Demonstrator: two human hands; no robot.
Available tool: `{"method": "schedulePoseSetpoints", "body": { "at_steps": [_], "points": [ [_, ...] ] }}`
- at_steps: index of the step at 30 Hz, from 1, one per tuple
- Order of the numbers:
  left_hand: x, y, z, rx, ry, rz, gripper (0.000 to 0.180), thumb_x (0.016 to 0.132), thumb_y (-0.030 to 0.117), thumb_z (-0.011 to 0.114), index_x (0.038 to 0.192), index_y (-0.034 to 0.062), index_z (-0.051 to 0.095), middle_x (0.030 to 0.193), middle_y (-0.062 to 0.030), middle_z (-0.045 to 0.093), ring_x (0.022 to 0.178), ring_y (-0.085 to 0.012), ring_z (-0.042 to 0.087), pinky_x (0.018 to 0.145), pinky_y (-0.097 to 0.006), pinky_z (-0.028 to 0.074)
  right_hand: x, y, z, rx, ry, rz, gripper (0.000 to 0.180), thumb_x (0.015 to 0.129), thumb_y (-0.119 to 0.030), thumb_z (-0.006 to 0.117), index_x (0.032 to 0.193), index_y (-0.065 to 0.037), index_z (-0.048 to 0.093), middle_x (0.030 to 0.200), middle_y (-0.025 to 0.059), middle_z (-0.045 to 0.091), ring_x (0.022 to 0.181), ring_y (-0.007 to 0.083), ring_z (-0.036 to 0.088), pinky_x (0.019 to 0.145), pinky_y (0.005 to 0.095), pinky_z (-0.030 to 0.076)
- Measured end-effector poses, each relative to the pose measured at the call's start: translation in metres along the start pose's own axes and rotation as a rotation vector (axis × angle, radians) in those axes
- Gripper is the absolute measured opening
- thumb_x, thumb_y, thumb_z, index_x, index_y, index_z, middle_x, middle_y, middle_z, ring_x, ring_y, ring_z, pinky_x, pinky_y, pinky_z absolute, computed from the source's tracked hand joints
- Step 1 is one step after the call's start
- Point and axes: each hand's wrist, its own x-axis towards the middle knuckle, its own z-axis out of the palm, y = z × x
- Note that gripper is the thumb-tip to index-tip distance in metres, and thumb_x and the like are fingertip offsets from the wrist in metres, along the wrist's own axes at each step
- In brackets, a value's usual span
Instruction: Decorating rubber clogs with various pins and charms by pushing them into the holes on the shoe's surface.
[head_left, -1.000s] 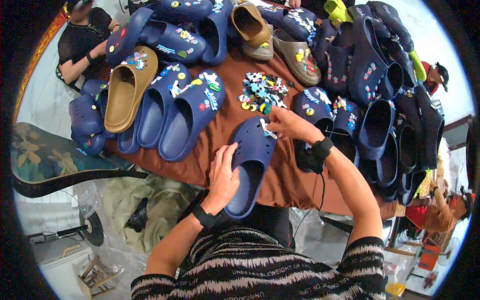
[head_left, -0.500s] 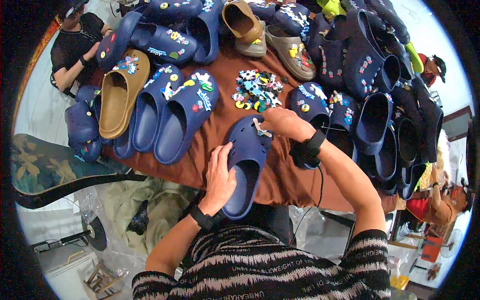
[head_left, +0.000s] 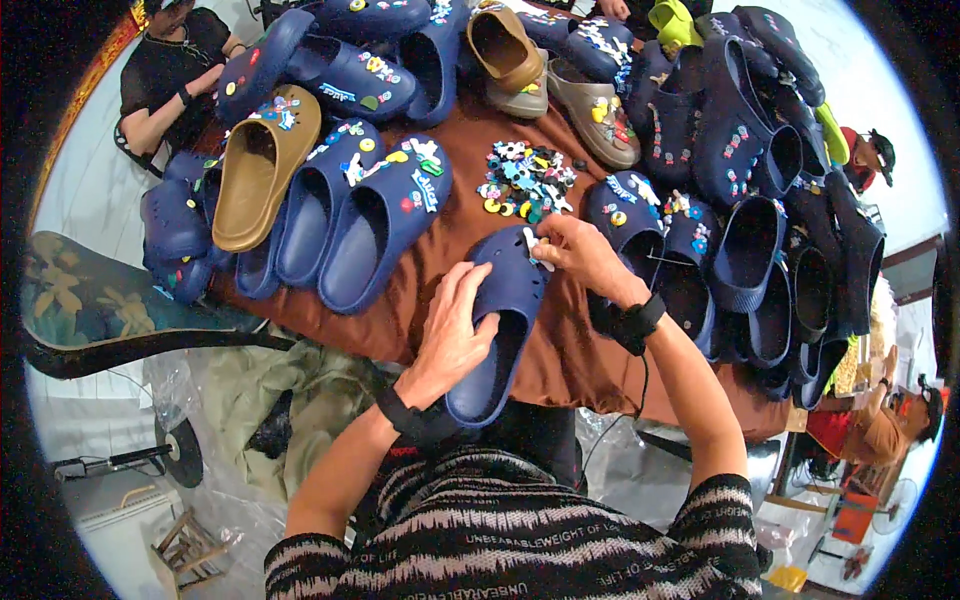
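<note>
Your left hand (head_left: 452,335) lies on the side of the plain navy clog (head_left: 495,335), fingers spread and curled over its rim, pinning it at the near edge of the brown-covered table (head_left: 560,350). Your right hand (head_left: 580,258) sits at the clog's toe, fingers pinched closed on a small white charm (head_left: 533,247) pressed against the upper. Compared with 1 second ago, both hands keep the same hold and the clog has not shifted on the table; only the view has drifted slightly. Just beyond the toe, toward the middle of the table, lies a loose pile of coloured charms (head_left: 525,180). To the left of the clog stand 2 decorated navy clogs (head_left: 355,225) beside a tan clog (head_left: 258,170); to its right a row of more navy clogs (head_left: 740,250) runs toward the right edge. Across the far left corner another person (head_left: 170,75) sits with arms resting at the table.
</note>
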Motion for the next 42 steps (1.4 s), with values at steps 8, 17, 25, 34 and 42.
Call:
{"method": "schedulePoseSetpoints", "body": {
  "at_steps": [8,17,25,34,42],
  "points": [
    [0.003,-0.016,0.012,0.076,-0.009,0.136,0.065,0.075,-0.009,0.065,0.137,0.0036,0.05,0.14,-0.0203,0.043,0.135,-0.0409,0.039,0.116,-0.049,0.033,0.013,0.018,-0.009,0.225,-0.247,0.413,0.078,0.084,-0.053,0.078,0.132,-0.001,0.047,0.109,0.0136,0.068,0.071,0.0199,0.065,0.057,0.0343,0.055],
    [0.007,-0.018,0.013,0.07,-0.037,0.172,0.064,0.076,-0.012,0.063,0.137,0.0031,0.051,0.141,-0.018,0.045,0.138,-0.0397,0.037,0.117,-0.048,0.032,0.021,0.027,0.002,0.168,-0.226,0.274,0.085,0.083,-0.051,0.079,0.14,0.004,0.046,0.135,0.0246,0.059,0.108,0.0333,0.066,0.092,0.0436,0.054],
    [0.002,-0.011,0.011,0.004,0.001,0.119,0.063,0.075,-0.012,0.053,0.137,0.003,0.053,0.142,-0.0187,0.048,0.139,-0.0384,0.04,0.12,-0.045,0.029,-0.003,0.025,0.018,0.08,0.149,-0.057,0.048,0.088,-0.039,0.075,0.117,-0.002,0.067,0.107,0.0169,0.066,0.095,0.0305,0.065,0.082,0.0429,0.051],
    [0.003,-0.012,0.011,0.04,0.01,0.127,0.062,0.075,-0.011,0.057,0.135,0.0036,0.054,0.14,-0.018,0.049,0.138,-0.0377,0.042,0.119,-0.045,0.032,-0.013,0.02,0.015,0.121,0.101,0.111,0.036,0.089,-0.033,0.075,0.104,-0.001,0.067,0.102,0.0184,0.067,0.089,0.03,0.067,0.078,0.0417,0.052],
    [0.002,-0.015,0.011,0.065,0.026,0.136,0.061,0.074,-0.011,0.061,0.133,0.0038,0.055,0.138,-0.0174,0.051,0.136,-0.0375,0.043,0.117,-0.045,0.034,0.005,0.025,0.017,0.097,0.049,-0.037,0.075,0.086,-0.042,0.077,0.141,0.0,0.048,0.132,0.0251,0.058,0.12,0.0345,0.059,0.1,0.0418,0.048]
  ]
}}
